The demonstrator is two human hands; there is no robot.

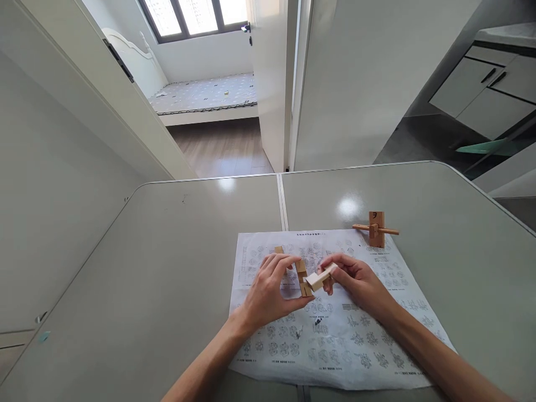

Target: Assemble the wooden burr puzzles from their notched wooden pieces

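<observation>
Over a printed sheet of diagrams (335, 352), my left hand (270, 285) grips a notched wooden puzzle piece (301, 276) between thumb and fingers, its length pointing away from me. My right hand (355, 279) pinches a lighter wooden puzzle piece (320, 277) with a wider near end. That wider end is close to the notch of the left piece; I cannot tell whether they touch. Behind my left fingers another wooden piece (278, 250) shows only in part. At the sheet's upper right corner stands a wooden assembly (376, 230) of a marked flat block crossed by a thin stick.
The sheet lies on a pale glossy table (180, 279) with a seam (282, 201) across it. Past the far edge are an open door (274, 84), a bed (205, 95) under a window, and white cabinets (486, 84) on the right.
</observation>
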